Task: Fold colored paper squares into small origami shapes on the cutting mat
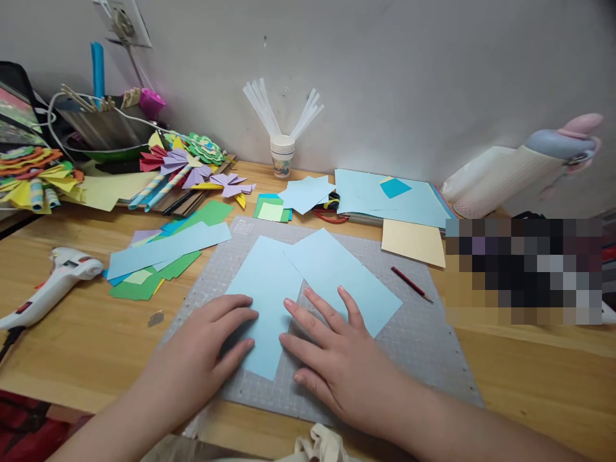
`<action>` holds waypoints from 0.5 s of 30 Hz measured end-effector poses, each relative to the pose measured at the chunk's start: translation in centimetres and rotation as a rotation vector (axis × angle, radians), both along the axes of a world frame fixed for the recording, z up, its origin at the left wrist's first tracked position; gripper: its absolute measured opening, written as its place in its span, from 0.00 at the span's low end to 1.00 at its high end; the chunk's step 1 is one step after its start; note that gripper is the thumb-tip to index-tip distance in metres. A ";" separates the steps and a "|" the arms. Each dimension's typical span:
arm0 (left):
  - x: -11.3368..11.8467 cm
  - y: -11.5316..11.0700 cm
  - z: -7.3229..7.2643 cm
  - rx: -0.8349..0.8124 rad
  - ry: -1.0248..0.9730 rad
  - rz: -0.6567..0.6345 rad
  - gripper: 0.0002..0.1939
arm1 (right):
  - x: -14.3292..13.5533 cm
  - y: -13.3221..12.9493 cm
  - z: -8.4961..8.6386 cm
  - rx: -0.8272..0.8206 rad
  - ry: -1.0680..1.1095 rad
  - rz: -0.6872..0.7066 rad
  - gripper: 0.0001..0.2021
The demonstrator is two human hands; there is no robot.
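Two light blue sheets of paper lie on a grey cutting mat [414, 359], their upper corners overlapping. My left hand [219, 337] rests at the left edge of the left blue sheet [269, 276], fingers apart and fingertips on the paper. Spread fingers of my right hand [330, 350] reach over the gap between the sheets, partly covering the lower part of the right blue sheet [344, 273]. Neither hand grips anything. A dark red pencil [411, 284] lies on the mat's right side.
Left of the mat are coloured paper strips [168, 250] and a white glue gun [52, 289]. Behind stand a paper cup [282, 157] with white glue sticks, a blue paper stack [366, 192] and paper flowers [187, 157]. A pixelated patch covers the right side.
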State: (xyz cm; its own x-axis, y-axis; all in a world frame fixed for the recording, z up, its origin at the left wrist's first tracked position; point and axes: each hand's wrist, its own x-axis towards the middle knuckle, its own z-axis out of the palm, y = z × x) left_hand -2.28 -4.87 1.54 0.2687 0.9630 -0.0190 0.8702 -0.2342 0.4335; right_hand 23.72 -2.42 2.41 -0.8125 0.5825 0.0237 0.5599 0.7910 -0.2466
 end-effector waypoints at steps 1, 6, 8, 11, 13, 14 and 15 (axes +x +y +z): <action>-0.1 -0.2 -0.2 0.009 0.008 -0.012 0.19 | 0.0 -0.1 0.0 0.008 0.003 0.002 0.18; -0.4 -0.9 -0.6 0.027 0.020 -0.033 0.23 | 0.4 -0.1 0.0 0.077 0.016 -0.083 0.15; -0.3 -1.1 -0.8 0.039 0.030 -0.037 0.23 | 0.4 0.1 -0.1 0.095 0.003 -0.137 0.14; -0.2 -1.1 -1.1 0.054 0.041 -0.043 0.22 | 0.4 0.4 -0.3 0.099 -0.023 -0.147 0.15; -0.2 -1.2 -1.3 0.056 0.041 -0.046 0.22 | 0.3 0.6 -0.4 0.104 -0.034 -0.142 0.16; -0.2 -1.2 -1.3 0.055 0.039 -0.046 0.22 | 0.3 0.6 -0.5 0.105 -0.037 -0.141 0.16; -0.2 -1.3 -1.3 0.053 0.035 -0.043 0.22 | 0.3 0.7 -0.5 0.103 -0.040 -0.140 0.16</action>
State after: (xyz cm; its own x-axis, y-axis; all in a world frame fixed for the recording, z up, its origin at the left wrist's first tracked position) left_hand -2.49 -6.18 0.26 0.3103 0.9504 0.0220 0.8732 -0.2941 0.3887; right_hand 24.07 -1.75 1.92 -0.7247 0.6866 0.0580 0.6746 0.7241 -0.1434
